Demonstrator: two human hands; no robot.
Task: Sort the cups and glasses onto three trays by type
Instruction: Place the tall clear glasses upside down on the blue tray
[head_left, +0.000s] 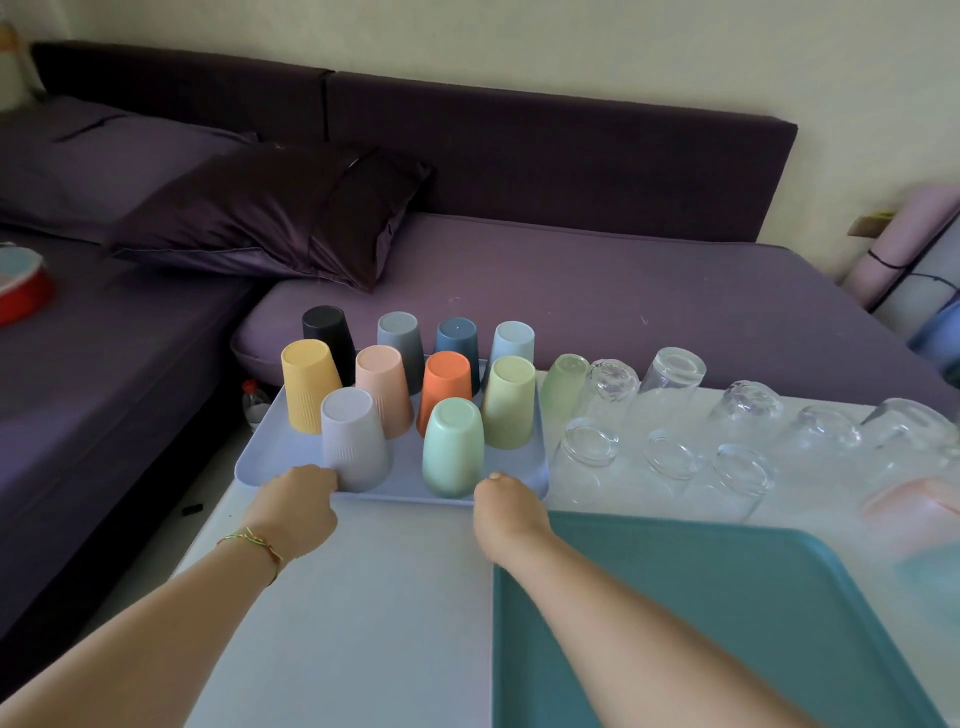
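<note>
A pale blue tray (270, 457) sits at the table's far left and carries several upside-down coloured plastic cups, among them a lilac cup (356, 441) and a mint cup (453, 449) in front. My left hand (296, 506) grips the tray's near rim by the lilac cup. My right hand (506, 506) grips the same rim near the right corner. A translucent green cup (563, 387) stands on the table just right of the tray. Several clear glasses (670, 387) stand upside down further right. A teal tray (727, 623) with nothing on it lies in front of them.
The white table (395, 623) has bare room between my forearms. A purple sofa (623, 291) with a dark pillow runs behind the table. A blurred pink object (914, 506) sits at the right edge. A small bottle (254, 402) stands on the floor, left of the tray.
</note>
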